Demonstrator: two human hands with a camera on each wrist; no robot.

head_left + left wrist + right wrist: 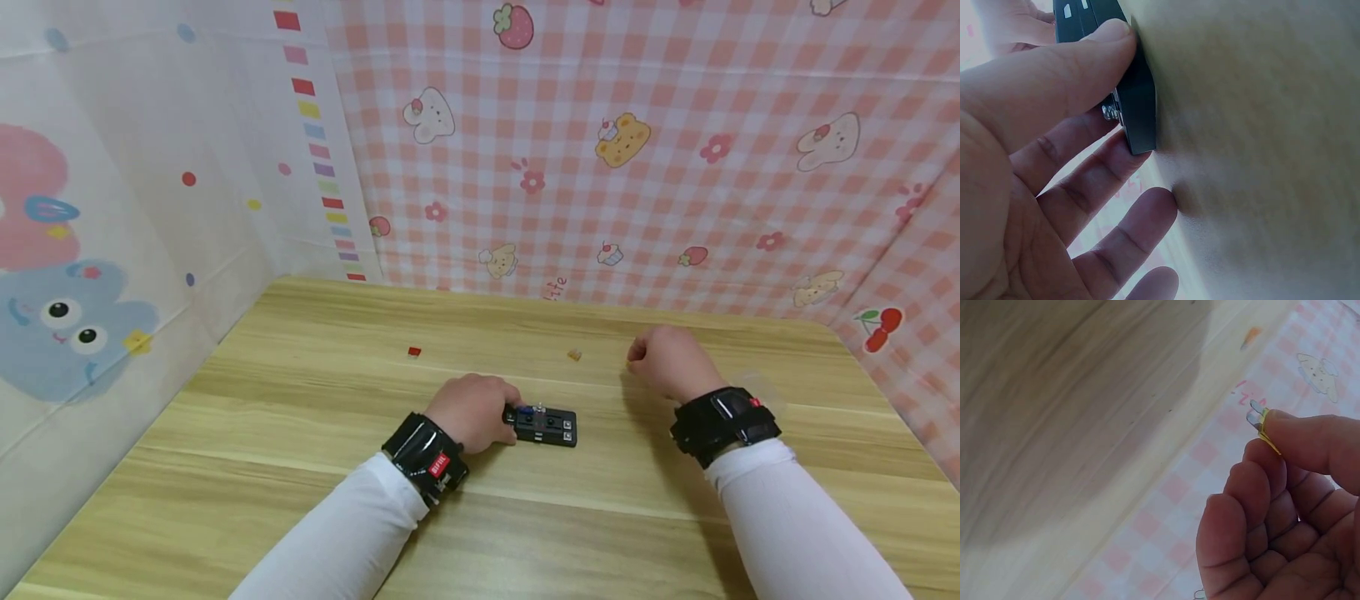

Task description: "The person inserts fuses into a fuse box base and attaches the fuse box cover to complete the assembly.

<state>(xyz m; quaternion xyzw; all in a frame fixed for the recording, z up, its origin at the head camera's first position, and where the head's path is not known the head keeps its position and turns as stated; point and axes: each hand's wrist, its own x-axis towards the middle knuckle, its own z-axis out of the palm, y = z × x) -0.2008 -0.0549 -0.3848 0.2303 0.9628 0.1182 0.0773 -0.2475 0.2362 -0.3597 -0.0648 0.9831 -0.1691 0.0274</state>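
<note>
My left hand (474,410) grips the left end of a black rectangular fuse block (551,438) that lies flat on the table. In the left wrist view the thumb lies along one side of the block (1141,103), with fingers on the other; a metal screw (1110,112) shows at its end. Something small and blue (527,409) sits on its top. My right hand (670,360), raised to the right, pinches a yellow blade fuse (1262,425) between thumb and index finger, its two metal blades pointing outward. In the head view that fuse is hidden.
A small red fuse (414,352) lies on the wooden table (300,400) beyond the left hand. An orange-yellow fuse (574,355) lies behind the block. A checked cloth (570,200) hangs along the table's back edge, and another printed cloth (217,225) at the left.
</note>
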